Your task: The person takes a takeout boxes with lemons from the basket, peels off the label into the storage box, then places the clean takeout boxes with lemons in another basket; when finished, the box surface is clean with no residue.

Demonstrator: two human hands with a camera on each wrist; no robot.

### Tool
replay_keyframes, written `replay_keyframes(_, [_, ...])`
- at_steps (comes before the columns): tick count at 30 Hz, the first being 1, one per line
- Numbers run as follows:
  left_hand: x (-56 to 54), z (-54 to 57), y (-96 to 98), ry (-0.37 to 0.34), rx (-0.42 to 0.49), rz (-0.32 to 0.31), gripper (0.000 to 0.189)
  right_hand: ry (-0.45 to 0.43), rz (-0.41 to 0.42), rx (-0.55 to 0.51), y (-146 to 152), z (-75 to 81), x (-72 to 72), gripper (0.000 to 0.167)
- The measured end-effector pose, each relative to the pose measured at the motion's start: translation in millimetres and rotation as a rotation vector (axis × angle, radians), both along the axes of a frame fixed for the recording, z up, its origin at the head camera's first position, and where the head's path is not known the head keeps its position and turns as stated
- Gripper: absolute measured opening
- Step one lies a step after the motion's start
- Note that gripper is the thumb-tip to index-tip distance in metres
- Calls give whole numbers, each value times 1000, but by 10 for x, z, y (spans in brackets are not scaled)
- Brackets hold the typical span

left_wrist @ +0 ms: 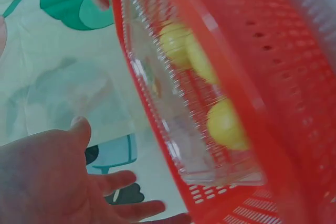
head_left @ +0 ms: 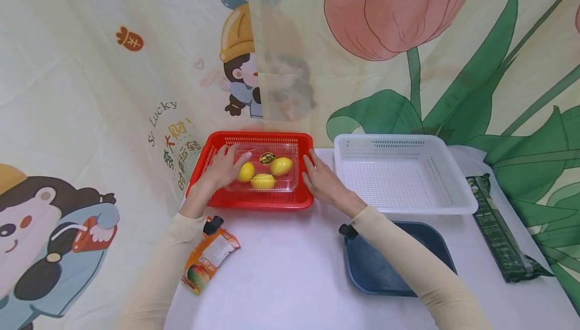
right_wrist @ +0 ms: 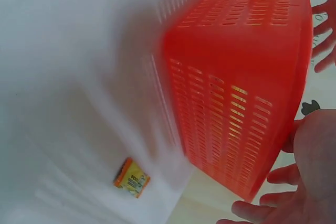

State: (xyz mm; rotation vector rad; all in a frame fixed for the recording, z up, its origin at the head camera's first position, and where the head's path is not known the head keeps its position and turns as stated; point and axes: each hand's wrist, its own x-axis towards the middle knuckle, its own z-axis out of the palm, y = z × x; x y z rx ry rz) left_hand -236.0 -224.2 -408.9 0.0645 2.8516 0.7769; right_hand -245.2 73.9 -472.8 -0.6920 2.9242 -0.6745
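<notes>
A red perforated basket [head_left: 254, 201] stands at the back left of the white table. Inside it lies a clear plastic box [head_left: 294, 169] with a dark oval label, and several yellow lemons [head_left: 264, 181] show through its lid. My left hand [head_left: 225, 166] is over the basket's left side, fingers spread; the left wrist view shows nothing in its grasp. At the basket's right rim is my right hand [head_left: 323, 179], its fingers loosely extended. In the right wrist view its thumb is close against the rim; whether it touches, I cannot tell.
A white perforated basket [head_left: 403, 209] stands to the right, with a dark blue tray [head_left: 380, 269] in front of it. A green packet [head_left: 503, 234] lies far right, an orange bag [head_left: 210, 254] front left. A small yellow-orange packet [right_wrist: 132, 178] lies beside the red basket.
</notes>
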Motion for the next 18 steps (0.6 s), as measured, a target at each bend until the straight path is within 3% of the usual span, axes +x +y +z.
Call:
replay_keyframes(12, [-288, 206, -68, -164, 56, -54, 89, -31, -9, -18, -10, -55, 6, 68])
replay_keyframes(18, [-455, 208, -131, -266, 172, -34, 83, -45, -17, -42, -22, -60, 17, 67])
